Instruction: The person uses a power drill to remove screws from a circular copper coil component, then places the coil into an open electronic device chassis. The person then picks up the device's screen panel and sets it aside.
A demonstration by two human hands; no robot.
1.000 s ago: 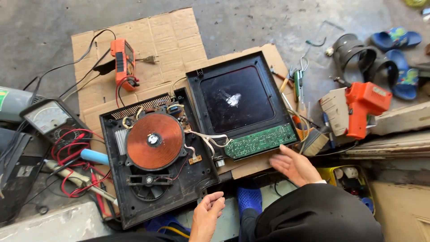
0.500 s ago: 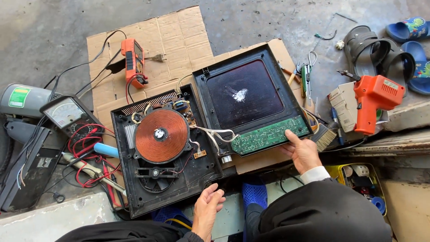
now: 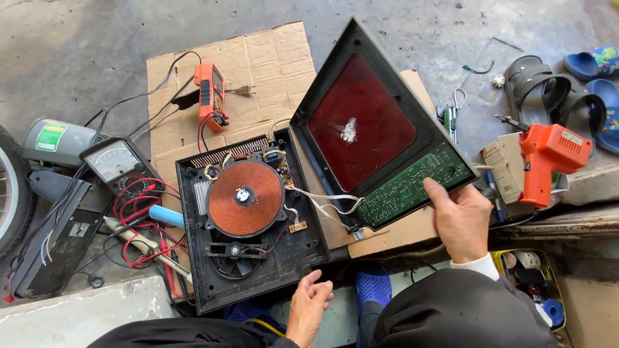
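Cardboard (image 3: 258,58), creased and flattened, lies on a stained grey concrete floor (image 3: 84,38) and carries an opened induction cooker. Its black base (image 3: 284,258) sits flat at near centre, copper coil (image 3: 245,198) upward. The right hand (image 3: 461,219) grips the near corner of the cooker's top panel (image 3: 361,122), fingers closed on the edge by the green circuit board (image 3: 416,183), tilting the panel up. The left hand (image 3: 309,309) rests loosely curled, holding nothing, just beside the base's near edge. An orange multimeter (image 3: 209,93) lies far left, an orange soldering gun (image 3: 548,158) right.
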